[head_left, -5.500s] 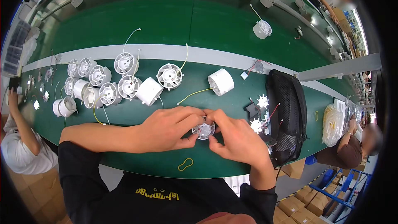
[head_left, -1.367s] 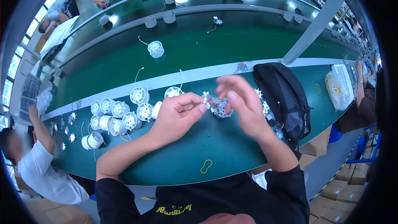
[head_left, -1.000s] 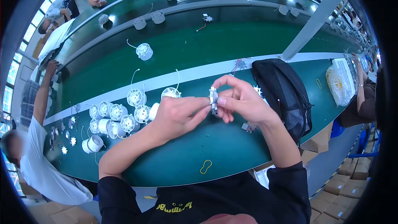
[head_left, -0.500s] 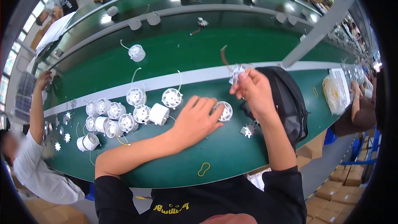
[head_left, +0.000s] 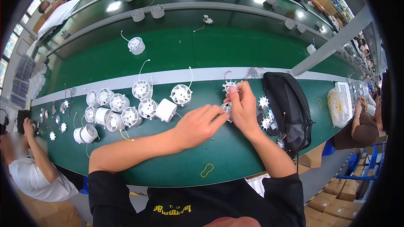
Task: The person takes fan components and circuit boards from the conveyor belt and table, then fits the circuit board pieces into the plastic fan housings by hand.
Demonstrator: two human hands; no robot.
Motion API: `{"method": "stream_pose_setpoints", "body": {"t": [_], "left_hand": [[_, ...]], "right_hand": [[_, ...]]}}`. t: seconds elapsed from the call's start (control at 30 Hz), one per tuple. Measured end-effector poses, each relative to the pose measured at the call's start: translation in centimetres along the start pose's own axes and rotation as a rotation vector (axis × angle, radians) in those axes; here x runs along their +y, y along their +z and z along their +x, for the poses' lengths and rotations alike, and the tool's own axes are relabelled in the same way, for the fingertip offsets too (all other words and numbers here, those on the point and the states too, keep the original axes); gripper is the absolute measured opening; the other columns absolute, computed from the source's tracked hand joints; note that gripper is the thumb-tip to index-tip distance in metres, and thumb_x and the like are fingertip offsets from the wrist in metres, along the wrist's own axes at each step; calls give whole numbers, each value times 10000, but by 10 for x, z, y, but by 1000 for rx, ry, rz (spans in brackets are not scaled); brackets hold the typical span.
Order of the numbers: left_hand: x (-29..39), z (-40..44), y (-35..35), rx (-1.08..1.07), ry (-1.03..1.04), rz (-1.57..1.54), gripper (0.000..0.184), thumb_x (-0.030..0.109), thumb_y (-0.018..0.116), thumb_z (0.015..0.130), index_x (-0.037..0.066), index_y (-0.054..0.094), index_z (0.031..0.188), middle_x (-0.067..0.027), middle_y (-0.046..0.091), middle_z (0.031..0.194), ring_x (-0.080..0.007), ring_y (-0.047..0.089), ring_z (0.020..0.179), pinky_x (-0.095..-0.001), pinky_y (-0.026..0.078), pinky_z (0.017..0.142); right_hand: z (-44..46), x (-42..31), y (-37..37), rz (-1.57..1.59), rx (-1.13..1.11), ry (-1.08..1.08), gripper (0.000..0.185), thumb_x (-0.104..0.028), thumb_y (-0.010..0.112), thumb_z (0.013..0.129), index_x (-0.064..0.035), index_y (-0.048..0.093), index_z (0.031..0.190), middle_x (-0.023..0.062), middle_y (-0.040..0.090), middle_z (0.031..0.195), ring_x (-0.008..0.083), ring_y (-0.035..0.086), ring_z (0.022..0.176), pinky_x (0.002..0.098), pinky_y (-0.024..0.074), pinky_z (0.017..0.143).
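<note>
My right hand [head_left: 243,104] pinches a white star-shaped motor part [head_left: 230,86] with a reddish wire above it. A white round fan housing [head_left: 227,111] stands on the green table, partly hidden by both hands. The fingers of my left hand [head_left: 201,125] are bent toward this housing and reach its left side; whether they grip it is hard to tell. To the left stands a group of white fan housings [head_left: 131,117], with a single white housing [head_left: 181,95] nearer my hands.
A black mesh bag [head_left: 290,109] lies at the right, with white star-shaped parts [head_left: 266,122] beside it. A yellow rubber band [head_left: 207,170] is near the front edge. Beyond the grey rail, a housing [head_left: 136,46] stands on green belt. Co-workers sit left and right.
My right hand has come down and left with the star-shaped part, to just above the housing. Earlier, both hands were together on a part. The left co-worker's arm has drawn back.
</note>
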State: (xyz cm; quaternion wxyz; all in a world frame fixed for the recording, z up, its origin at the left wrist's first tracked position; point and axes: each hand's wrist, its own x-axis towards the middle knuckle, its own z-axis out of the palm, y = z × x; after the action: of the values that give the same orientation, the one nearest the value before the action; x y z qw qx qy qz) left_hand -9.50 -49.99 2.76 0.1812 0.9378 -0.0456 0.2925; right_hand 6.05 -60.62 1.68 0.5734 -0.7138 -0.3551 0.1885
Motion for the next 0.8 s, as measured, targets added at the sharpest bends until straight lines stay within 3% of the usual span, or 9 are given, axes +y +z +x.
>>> {"method": "stream_pose_setpoints", "body": {"t": [0.2,0.3,0.43,0.53,0.67,0.8], "left_hand": [[2,-4,4,-35,-306,-352,92,104,730,916,58,684,980,-78,644,954,-277,674,778,-383,559,660],[2,-7,3,-60,-301,-285,79,102,723,917,60,680,967,-91,640,942,-290,673,776,-386,556,655],[-7,-3,-2,-68,-248,-170,84,102,723,916,66,678,977,-94,637,922,-290,678,780,-386,554,649],[-14,-1,-3,-54,-208,-115,104,106,727,912,69,674,995,-90,636,912,-285,680,777,-385,555,647],[-15,-1,-1,-47,-241,-166,139,115,733,903,73,664,1016,-82,633,907,-279,677,769,-383,557,654],[-17,0,-1,-47,-317,-269,155,122,739,891,78,655,1014,-74,623,902,-270,670,767,-382,556,665]], "right_hand": [[2,2,-1,-6,7,26,200,-186,566,1073,-3,553,994,56,642,836,116,640,743,272,524,681],[3,1,-3,6,-13,43,202,-183,569,1071,1,557,988,50,640,812,121,642,735,271,525,685],[10,-12,-28,-123,-222,74,180,-157,586,1057,10,576,992,79,649,943,115,642,826,261,521,718],[18,-25,-51,-44,-435,-92,153,-129,604,1039,15,595,988,105,616,1135,116,622,958,256,522,782],[21,-36,-64,-239,-710,37,114,-89,628,1014,19,604,988,111,557,1259,131,592,1050,280,536,863],[21,-30,-65,-118,-668,84,92,-52,647,993,21,594,982,105,568,1230,150,599,1031,300,549,888]]}}
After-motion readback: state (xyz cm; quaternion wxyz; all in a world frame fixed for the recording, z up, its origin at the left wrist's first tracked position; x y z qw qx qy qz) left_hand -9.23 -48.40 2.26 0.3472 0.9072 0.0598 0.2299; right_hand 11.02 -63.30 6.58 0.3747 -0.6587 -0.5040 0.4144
